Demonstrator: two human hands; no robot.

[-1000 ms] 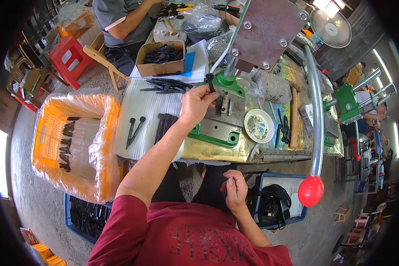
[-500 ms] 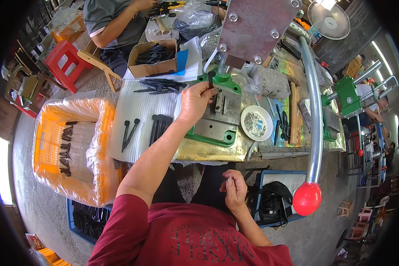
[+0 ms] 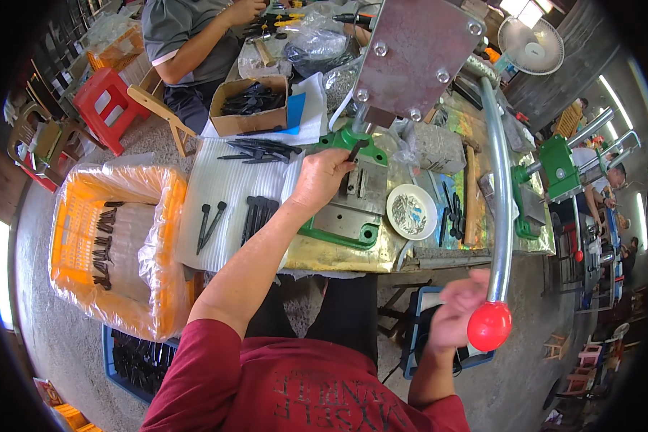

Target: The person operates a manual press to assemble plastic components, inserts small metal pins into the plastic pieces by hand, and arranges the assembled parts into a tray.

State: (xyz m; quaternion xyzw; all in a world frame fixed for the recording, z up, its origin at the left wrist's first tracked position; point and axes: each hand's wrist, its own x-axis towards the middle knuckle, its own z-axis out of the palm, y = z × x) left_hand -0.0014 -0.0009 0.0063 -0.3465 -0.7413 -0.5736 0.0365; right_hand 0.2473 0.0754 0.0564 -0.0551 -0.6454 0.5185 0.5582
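My left hand is closed on a slim black tool piece with a wider head, holding it over the steel fixture of a green-based hand press. The head sticks up beyond my fingers, below the press ram; its lower part is hidden by my hand. My right hand, blurred, is at the silver press lever, beside its red ball knob. Its fingers look apart, and whether they touch the lever I cannot tell. Right of the fixture sits a white bowl of small metal pins.
Black pieces lie on white foam sheet at left, below a cardboard box of similar parts. A plastic-lined orange crate stands further left. A co-worker sits across. A stone block and second press are right.
My right hand has moved from near my lap rightward and up to the lever knob. The black piece in my left hand now tilts to the right.
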